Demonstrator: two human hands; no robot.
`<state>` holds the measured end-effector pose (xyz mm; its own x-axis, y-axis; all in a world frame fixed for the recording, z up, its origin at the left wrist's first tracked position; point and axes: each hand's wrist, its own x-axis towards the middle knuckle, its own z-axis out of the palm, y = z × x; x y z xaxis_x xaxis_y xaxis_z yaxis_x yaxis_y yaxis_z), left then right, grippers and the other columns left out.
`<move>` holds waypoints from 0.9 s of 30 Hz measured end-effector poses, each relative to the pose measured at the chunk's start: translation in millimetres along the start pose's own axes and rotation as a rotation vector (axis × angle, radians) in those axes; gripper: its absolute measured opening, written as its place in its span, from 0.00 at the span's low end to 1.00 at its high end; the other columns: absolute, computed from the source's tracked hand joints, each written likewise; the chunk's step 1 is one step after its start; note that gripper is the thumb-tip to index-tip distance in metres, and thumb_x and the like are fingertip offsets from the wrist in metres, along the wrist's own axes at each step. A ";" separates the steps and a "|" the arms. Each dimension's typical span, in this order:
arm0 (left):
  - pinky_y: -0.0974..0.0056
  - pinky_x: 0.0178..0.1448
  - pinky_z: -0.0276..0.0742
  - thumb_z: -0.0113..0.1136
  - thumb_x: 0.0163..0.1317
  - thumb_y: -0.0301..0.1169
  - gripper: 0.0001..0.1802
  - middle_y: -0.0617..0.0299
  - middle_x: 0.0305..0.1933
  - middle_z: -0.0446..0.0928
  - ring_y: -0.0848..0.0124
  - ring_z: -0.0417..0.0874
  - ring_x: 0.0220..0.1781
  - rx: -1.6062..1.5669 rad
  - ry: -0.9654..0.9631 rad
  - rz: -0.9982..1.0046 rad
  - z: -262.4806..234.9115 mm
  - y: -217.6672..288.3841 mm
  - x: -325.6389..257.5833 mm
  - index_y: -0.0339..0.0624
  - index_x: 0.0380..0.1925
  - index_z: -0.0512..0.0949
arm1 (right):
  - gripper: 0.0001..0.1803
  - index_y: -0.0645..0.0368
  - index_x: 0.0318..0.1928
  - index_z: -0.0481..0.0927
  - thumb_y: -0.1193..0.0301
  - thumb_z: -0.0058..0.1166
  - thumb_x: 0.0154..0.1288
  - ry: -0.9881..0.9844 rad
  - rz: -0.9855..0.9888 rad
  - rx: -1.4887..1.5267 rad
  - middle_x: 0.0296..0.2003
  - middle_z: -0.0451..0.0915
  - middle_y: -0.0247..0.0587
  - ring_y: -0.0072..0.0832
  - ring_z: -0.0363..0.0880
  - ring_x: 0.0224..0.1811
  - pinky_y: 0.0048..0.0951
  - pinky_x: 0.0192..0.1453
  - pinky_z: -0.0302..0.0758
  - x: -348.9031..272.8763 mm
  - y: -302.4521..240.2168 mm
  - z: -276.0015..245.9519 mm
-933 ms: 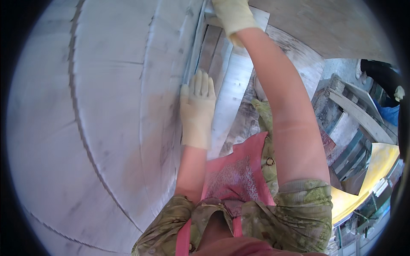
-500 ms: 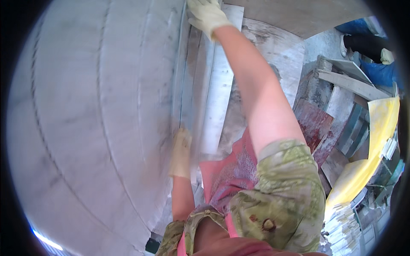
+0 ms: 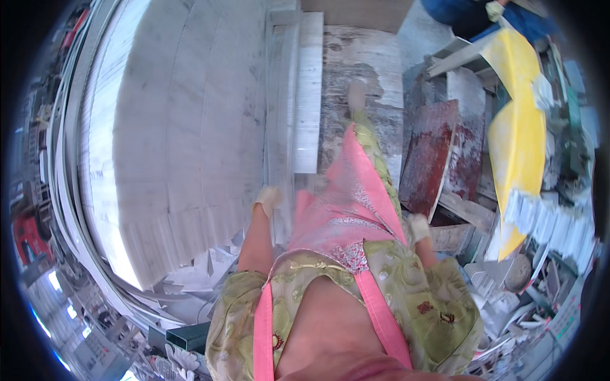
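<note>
My left hand point(image 3: 269, 198), in a cream glove, is beside the near end of a narrow grey ledge point(image 3: 279, 127). That ledge runs along the right side of a big block of long, pale, grey-veined slabs point(image 3: 190, 114). Motion smears its fingers, and I cannot tell whether it touches the ledge. My right hand point(image 3: 419, 228), also in a pale glove, hangs low at my right side near a reddish-stained board point(image 3: 429, 159). It is blurred too, and nothing shows clearly in it. A white strip point(image 3: 309, 95) lies lengthwise just right of the ledge.
A worn, stained board point(image 3: 362, 57) lies underfoot ahead of me. On the right are a yellow sheet point(image 3: 521, 120), a stack of thin white strips point(image 3: 549, 222) and scattered offcuts point(image 3: 508, 311). Another person's gloved hand point(image 3: 494, 9) shows at the top right. A green rectangular tube point(image 3: 187, 336) sits lower left.
My right hand has come down from the far end of the ledge to my right side. My left hand stays near the ledge. The view has shifted, showing more of the slabs' left side.
</note>
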<state>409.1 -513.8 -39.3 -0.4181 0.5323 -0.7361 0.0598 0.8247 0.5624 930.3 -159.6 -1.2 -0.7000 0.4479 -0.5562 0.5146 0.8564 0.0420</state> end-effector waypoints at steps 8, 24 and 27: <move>0.60 0.46 0.79 0.54 0.69 0.43 0.20 0.59 0.39 0.85 0.68 0.85 0.41 -0.214 -0.168 0.036 57.0 157.6 -51.1 0.35 0.41 0.84 | 0.23 0.65 0.38 0.84 0.56 0.49 0.73 -0.180 0.792 1.252 0.23 0.83 0.49 0.36 0.82 0.24 0.37 0.28 0.76 -173.9 -58.1 96.6; 0.68 0.61 0.74 0.52 0.76 0.38 0.22 0.59 0.49 0.85 0.73 0.84 0.54 -0.462 0.169 0.245 67.9 246.4 -118.9 0.33 0.60 0.78 | 0.27 0.70 0.32 0.81 0.57 0.47 0.78 0.320 0.746 0.858 0.31 0.85 0.51 0.31 0.84 0.32 0.37 0.35 0.77 -135.4 -12.6 37.7; 0.67 0.65 0.73 0.52 0.75 0.37 0.23 0.58 0.51 0.85 0.73 0.82 0.57 -0.526 0.259 0.173 31.5 224.5 -113.7 0.32 0.61 0.77 | 0.24 0.72 0.54 0.80 0.58 0.47 0.81 0.679 0.604 1.707 0.46 0.84 0.41 0.20 0.80 0.47 0.30 0.54 0.76 -61.6 -9.9 -48.9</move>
<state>498.6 -383.2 158.8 -0.6532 0.5314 -0.5394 -0.2821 0.4903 0.8246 944.1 -183.1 73.3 -0.1014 0.9120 -0.3975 0.2952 -0.3540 -0.8874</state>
